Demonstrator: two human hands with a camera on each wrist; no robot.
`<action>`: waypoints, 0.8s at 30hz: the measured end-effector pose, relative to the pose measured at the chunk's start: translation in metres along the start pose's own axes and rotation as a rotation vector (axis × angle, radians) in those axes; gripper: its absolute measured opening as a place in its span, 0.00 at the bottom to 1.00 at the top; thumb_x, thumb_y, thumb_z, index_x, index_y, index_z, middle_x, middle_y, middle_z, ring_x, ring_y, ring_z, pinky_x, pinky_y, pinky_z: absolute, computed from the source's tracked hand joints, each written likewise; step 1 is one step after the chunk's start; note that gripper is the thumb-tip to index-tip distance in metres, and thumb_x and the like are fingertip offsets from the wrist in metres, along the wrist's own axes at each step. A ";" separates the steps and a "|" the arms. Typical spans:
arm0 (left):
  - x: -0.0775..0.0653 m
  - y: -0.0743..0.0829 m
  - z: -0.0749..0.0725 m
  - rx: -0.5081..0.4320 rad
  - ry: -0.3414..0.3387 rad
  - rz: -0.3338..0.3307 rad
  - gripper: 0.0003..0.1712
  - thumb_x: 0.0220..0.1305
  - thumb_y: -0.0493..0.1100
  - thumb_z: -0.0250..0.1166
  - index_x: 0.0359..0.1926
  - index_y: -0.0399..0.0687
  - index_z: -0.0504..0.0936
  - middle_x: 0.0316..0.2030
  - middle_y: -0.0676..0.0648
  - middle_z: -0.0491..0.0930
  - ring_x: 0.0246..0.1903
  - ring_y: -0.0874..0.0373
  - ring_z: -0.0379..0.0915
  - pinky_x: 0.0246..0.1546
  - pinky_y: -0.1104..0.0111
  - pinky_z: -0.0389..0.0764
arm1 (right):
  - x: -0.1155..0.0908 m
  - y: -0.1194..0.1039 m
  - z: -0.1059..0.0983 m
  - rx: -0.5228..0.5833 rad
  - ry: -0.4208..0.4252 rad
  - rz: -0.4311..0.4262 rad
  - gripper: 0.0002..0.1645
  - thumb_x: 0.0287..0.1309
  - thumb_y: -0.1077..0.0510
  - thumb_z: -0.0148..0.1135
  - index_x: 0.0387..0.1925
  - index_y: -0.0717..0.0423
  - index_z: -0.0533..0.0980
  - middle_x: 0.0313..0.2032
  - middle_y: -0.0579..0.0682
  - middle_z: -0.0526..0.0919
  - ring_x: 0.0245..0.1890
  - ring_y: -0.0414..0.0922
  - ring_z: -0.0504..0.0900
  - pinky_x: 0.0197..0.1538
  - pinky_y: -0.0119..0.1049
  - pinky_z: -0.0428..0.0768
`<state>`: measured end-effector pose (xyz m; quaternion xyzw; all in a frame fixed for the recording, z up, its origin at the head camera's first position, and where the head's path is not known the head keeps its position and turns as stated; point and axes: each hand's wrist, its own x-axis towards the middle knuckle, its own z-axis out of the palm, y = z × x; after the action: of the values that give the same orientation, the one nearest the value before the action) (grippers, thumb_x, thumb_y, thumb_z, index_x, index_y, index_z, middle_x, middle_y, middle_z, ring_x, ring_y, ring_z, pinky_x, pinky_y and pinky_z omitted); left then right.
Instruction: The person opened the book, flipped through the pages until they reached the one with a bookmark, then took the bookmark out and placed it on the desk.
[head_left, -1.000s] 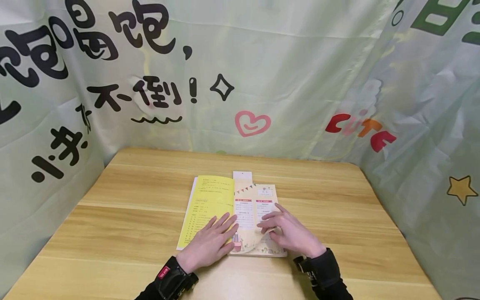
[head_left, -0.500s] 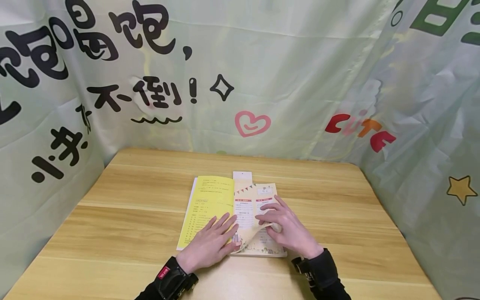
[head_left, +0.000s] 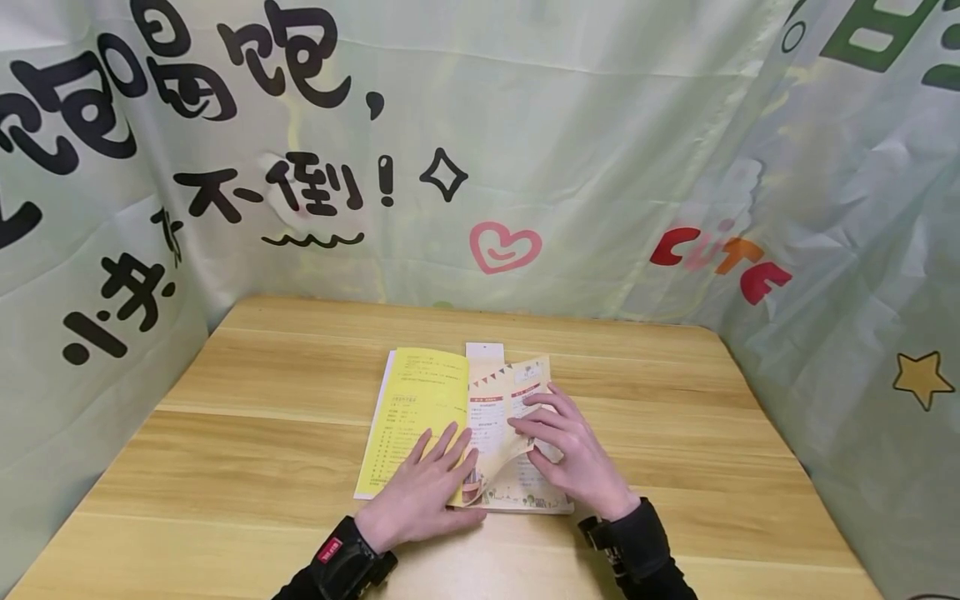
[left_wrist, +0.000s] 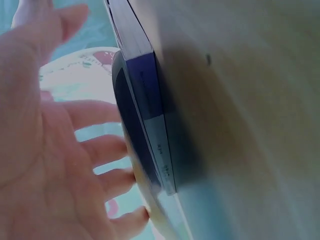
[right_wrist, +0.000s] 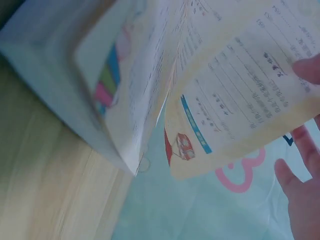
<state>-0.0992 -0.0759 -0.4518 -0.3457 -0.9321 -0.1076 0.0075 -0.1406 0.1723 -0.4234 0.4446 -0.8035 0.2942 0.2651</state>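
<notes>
A book lies spread on the table, with a yellow left page and an illustrated cream right-hand leaf. My left hand rests on the lower yellow page near the fold, fingers straight and spread. In the left wrist view its fingers touch the book beside the purple and grey spine. My right hand pinches the outer edge of the cream leaf, whose lower corner curls up. The right wrist view has the lifted leaf between the thumb and fingers, standing apart from the page block.
The wooden table extends around the book. A pale tab or card sticks out past the book's far edge. Printed fabric hangs behind the table and at both sides.
The right hand has raised the cream leaf's edge further, so its lower corner curls higher and leftward. The left thumb has shifted slightly down, off the page edge. The book stays in place.
</notes>
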 end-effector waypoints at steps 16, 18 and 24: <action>0.009 0.000 -0.002 -0.034 0.293 0.042 0.34 0.63 0.49 0.59 0.67 0.39 0.68 0.64 0.41 0.69 0.63 0.45 0.63 0.61 0.40 0.63 | 0.008 -0.022 0.026 -0.042 0.026 0.240 0.38 0.60 0.57 0.61 0.69 0.65 0.61 0.66 0.63 0.66 0.65 0.58 0.62 0.63 0.59 0.67; 0.010 0.000 -0.003 -0.051 0.336 0.043 0.39 0.62 0.47 0.59 0.72 0.40 0.58 0.65 0.41 0.68 0.62 0.47 0.64 0.60 0.40 0.65 | 0.006 -0.025 0.030 0.003 -0.067 0.316 0.39 0.66 0.53 0.55 0.73 0.61 0.54 0.70 0.61 0.59 0.68 0.56 0.57 0.65 0.60 0.63; 0.013 0.002 -0.008 -0.102 0.468 0.055 0.48 0.61 0.43 0.58 0.76 0.41 0.43 0.68 0.39 0.63 0.62 0.49 0.64 0.58 0.43 0.71 | 0.007 -0.033 0.039 0.138 -0.256 0.451 0.36 0.74 0.48 0.41 0.75 0.55 0.45 0.73 0.55 0.50 0.71 0.46 0.51 0.69 0.54 0.59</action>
<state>-0.1079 -0.0680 -0.4424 -0.3365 -0.8885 -0.2318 0.2089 -0.1215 0.1267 -0.4378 0.3050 -0.8872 0.3412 0.0583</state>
